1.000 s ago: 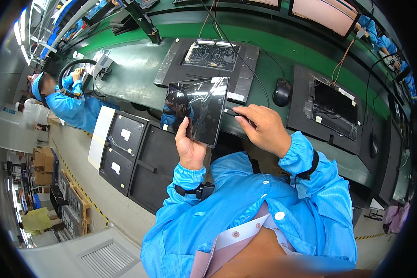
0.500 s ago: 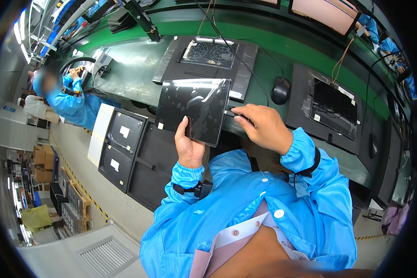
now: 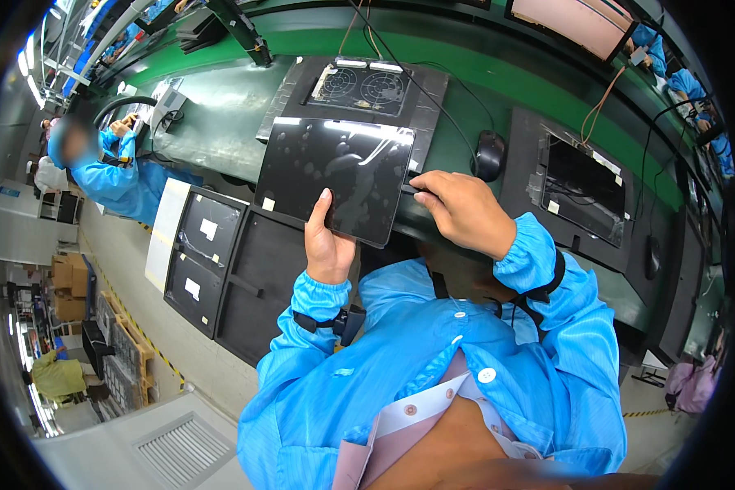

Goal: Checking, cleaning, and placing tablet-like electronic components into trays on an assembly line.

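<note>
A black tablet (image 3: 327,175) with smudges across its glossy screen is held up, tilted, over the front edge of the bench. My left hand (image 3: 330,247) grips its lower edge, thumb on the screen and fingers hidden behind. At the tablet's right edge is a small black cable plug (image 3: 409,189), pinched between the thumb and forefinger of my right hand (image 3: 467,216). The plug's tip meets the edge, though I cannot tell how deep it sits. A small pale sticker (image 3: 268,203) marks the tablet's lower left corner.
Behind the tablet lies a black pad with a panel bearing two circle patterns (image 3: 359,88). A black mouse (image 3: 490,155) and another tablet (image 3: 584,189) are to the right. Black trays (image 3: 208,231) stand at the left, and a co-worker in blue (image 3: 110,180) sits beyond.
The plug, whose light tip showed apart from the tablet, is now against its right edge. The tablet has shifted slightly up and left in the view, with my left hand on it.
</note>
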Motion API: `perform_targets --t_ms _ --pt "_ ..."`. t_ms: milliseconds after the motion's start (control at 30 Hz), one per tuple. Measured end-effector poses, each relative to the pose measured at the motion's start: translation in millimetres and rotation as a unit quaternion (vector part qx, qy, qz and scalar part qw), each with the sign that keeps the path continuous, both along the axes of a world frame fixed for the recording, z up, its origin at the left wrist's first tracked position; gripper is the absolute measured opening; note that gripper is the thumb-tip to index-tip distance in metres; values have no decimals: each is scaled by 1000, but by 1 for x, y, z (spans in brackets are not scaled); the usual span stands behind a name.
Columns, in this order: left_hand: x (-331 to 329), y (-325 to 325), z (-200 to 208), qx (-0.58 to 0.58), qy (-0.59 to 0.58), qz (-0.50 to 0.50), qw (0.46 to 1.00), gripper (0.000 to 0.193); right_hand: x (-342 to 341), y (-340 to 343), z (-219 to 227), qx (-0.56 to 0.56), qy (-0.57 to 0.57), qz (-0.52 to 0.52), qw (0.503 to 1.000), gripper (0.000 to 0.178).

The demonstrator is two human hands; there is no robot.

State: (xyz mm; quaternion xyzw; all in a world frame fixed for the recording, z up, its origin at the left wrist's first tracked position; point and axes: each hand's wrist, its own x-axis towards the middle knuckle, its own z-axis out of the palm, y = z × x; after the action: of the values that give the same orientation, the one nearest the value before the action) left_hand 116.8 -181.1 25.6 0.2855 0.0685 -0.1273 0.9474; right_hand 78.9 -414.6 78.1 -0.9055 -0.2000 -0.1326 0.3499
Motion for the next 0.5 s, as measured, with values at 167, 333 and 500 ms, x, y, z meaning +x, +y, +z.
perform_targets --t_ms 167,333,500 --pt "34 -13 -17 20 -9 -11 1000 25 20 -11 4 -47 64 -6 997 22" --pt "112 -59 -33 -39 -8 -35 999 24 61 -12 -14 -128 -159 -10 979 37" --pt "168 -78 -51 -32 -7 -55 998 29 104 -19 -44 -163 -213 -47 962 39"
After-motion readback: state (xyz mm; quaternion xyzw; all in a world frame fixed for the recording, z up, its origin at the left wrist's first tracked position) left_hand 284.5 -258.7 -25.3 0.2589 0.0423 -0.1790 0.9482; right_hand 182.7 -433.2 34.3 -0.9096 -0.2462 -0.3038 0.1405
